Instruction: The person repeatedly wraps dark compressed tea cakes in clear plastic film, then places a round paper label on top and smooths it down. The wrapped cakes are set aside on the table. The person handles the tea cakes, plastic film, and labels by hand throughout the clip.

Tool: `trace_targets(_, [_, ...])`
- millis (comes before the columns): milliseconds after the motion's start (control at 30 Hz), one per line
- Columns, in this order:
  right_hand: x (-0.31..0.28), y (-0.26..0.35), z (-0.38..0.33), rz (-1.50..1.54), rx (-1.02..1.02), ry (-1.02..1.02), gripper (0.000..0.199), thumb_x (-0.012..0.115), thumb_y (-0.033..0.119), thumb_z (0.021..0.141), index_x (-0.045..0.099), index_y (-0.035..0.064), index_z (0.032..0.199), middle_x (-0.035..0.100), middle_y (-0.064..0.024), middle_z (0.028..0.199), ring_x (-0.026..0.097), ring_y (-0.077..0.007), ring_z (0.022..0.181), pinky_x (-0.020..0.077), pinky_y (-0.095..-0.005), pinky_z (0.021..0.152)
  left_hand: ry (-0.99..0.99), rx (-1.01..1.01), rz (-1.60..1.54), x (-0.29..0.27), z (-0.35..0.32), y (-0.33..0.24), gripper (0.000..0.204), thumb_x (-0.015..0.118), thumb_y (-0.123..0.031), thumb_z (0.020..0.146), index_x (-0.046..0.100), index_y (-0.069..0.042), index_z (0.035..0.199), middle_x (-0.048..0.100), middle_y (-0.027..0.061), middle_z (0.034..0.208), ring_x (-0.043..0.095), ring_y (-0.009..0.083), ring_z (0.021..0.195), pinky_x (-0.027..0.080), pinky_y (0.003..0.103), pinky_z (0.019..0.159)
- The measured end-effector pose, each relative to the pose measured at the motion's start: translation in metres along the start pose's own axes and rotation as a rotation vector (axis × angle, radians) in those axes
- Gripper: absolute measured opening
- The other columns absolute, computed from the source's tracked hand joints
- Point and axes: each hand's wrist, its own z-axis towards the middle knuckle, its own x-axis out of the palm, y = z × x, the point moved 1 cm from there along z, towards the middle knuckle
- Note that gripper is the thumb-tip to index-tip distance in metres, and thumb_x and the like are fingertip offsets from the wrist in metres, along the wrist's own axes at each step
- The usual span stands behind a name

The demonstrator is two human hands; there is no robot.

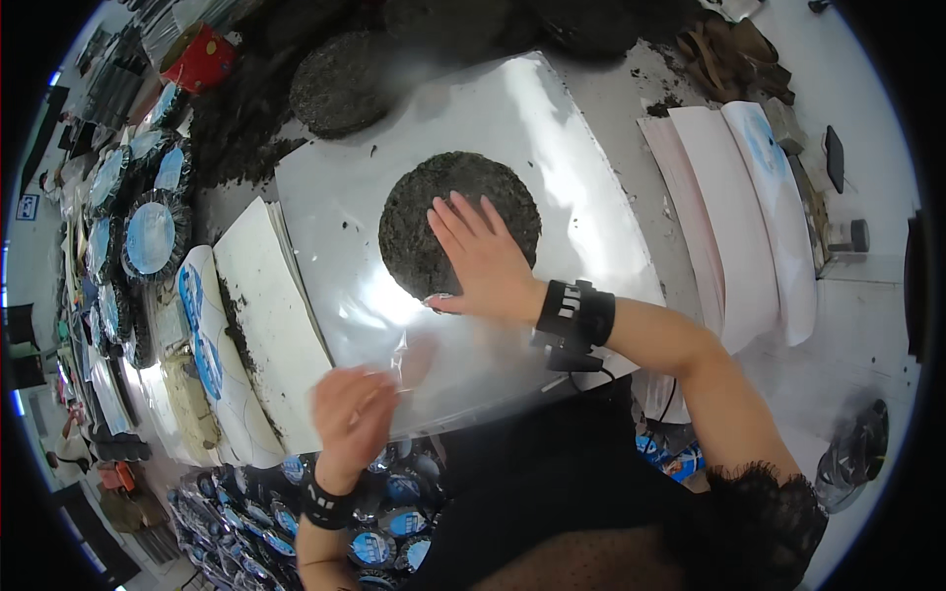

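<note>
A dark, rough, round pressed cake, like dried seaweed, lies flat on a glossy clear plastic sheet in the middle of the table. My right hand rests on the cake's lower right part, its fingers spread, and hides some of it. Near the sheet's lower left edge is my left hand, smeared by motion. Its fingers look bent, but whether they grip the film cannot be made out. Each wrist wears a black band.
Another dark cake lies behind the sheet among loose dark crumbs. White paper stacks stand left and right. Wrapped round packs with blue labels pile up at left. More packs lie below the table edge. A red tin stands far left.
</note>
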Motion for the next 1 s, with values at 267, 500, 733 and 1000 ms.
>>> trace_targets(267, [-0.103,0.034,0.011,0.867,0.191,0.000,0.070,0.072,0.037,0.093,0.051,-0.0009,0.148,0.049,-0.0241,0.154,0.041,-0.0410,0.149,0.0289,-0.0594,0.122,-0.142,-0.363,-0.091,0.144,0.088,-0.022,0.073,0.084,-0.023,0.084,0.056,0.001,0.146,0.063,0.0176,0.128,0.058,0.0368,0.111,0.045,0.044,0.089])
trace_targets(500, [-0.091,0.000,-0.057,0.117,0.332,-0.262,0.084,0.070,0.059,0.092,0.050,0.0062,0.153,0.051,-0.0241,0.151,0.048,-0.0471,0.139,0.0301,-0.0635,0.119,-0.196,-0.432,-0.098,0.148,0.097,-0.013,0.028,0.069,-0.008,0.092,0.077,-0.008,0.120,0.062,0.0073,0.096,0.059,0.0291,0.090,0.044,0.041,0.081])
trace_targets(733, [-0.022,-0.050,-0.015,0.379,0.181,-0.012,0.085,0.083,0.047,0.084,0.053,0.0051,0.151,0.051,-0.0227,0.149,0.050,-0.0412,0.135,0.0428,-0.0465,0.111,-0.230,-0.319,-0.136,0.130,0.110,-0.015,0.061,0.086,-0.026,0.080,0.069,-0.007,0.135,0.061,0.0209,0.123,0.057,0.0353,0.118,0.042,0.044,0.101])
trace_targets(1000, [-0.053,-0.058,0.020,0.291,0.150,0.042,0.068,0.080,0.041,0.086,0.059,0.0065,0.140,0.059,-0.0226,0.138,0.058,-0.0419,0.122,0.0442,-0.0504,0.109,0.034,-0.322,-0.056,0.114,0.133,-0.007,0.091,0.098,-0.042,0.065,0.063,-0.004,0.140,0.056,0.0212,0.141,0.058,0.0348,0.126,0.043,0.041,0.108])
